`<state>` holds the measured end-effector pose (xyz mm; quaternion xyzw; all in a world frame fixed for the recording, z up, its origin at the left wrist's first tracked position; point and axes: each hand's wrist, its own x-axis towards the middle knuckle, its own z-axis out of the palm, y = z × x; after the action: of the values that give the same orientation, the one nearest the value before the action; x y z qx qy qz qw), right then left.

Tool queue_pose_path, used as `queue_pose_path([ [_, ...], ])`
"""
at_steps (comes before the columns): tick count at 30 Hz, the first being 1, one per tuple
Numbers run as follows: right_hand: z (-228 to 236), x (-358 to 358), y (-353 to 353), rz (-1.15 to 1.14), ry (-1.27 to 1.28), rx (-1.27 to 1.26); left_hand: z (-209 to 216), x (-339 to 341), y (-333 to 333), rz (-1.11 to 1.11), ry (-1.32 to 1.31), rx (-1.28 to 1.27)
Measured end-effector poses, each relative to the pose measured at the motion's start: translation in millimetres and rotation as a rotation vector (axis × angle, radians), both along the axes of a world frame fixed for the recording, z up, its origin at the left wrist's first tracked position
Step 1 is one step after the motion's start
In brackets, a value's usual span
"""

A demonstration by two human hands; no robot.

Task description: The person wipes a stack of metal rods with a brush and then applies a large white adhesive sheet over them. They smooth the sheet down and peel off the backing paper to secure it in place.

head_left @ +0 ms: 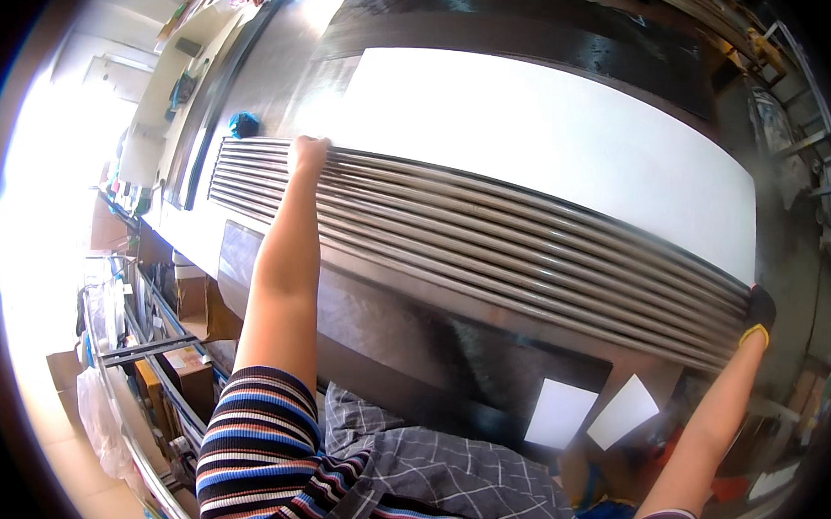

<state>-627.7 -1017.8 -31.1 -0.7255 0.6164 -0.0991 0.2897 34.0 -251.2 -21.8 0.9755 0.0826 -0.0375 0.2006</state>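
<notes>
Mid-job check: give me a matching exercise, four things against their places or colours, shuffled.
1. Left hand
2. Right hand
3. Large sheet
4. Small bundle

A. Plain white
B. Blue, near the left end of the ribbed panel
C. In a dark glove
D. Bare, at the panel's far edge

Pairs: 1-D, 2-C, 3-A, 4-B.

Blown-out light floods the left, pale highlights streak the metallic rods (499, 235), and straight edges bend.
</notes>
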Motion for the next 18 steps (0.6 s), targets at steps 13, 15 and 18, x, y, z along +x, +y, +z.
queue_pose_path([
  [13,-15,-21,-19,0.486,0.596,-0.265,52,-71,-69,0.179,-0.095,0.135],
  [15,-23,-57,-35,0.245,0.529,-0.302,31,-43,-73,0.091,-0.127,0.16],
  [18,4,49,38,-0.017,0.132,-0.56,57,-67,-77,-0.021,-0.297,0.269],
])
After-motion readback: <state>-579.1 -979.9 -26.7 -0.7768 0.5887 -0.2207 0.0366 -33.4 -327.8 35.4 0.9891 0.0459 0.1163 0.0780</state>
